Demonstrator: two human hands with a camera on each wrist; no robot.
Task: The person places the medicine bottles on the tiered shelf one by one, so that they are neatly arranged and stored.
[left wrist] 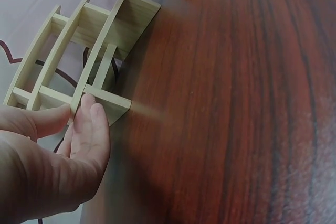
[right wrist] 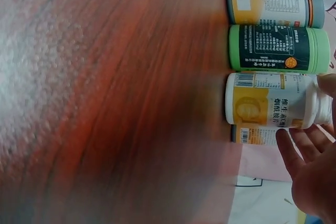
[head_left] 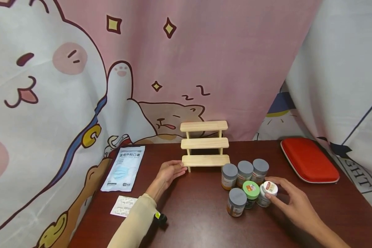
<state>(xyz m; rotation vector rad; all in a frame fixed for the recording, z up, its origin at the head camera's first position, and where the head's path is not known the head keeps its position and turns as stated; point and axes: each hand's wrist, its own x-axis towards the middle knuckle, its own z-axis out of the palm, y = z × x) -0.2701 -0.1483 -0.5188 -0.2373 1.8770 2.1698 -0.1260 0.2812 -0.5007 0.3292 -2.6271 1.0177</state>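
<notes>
A small three-step wooden stand [head_left: 205,160] stands against the back of the table. My left hand [head_left: 167,175] pinches the left end of its lowest step; in the left wrist view, the thumb of that hand [left wrist: 63,150] lies on one face and the fingers on the other. On the right, my right hand [head_left: 294,203] holds a white-capped pill bottle [head_left: 264,199] by its top, thumb and fingers on opposite sides. The bottle's yellow and white label [right wrist: 265,100] shows in the right wrist view. Close beside it is a green-lidded jar [head_left: 250,198].
Several grey-lidded jars [head_left: 236,203] cluster around the green one, near the stand's right end. A red zip case [head_left: 308,160] lies at the back right. On the left are a face mask packet [head_left: 124,168] and a small white printed sheet [head_left: 123,206]. A printed curtain [head_left: 235,62] hangs behind.
</notes>
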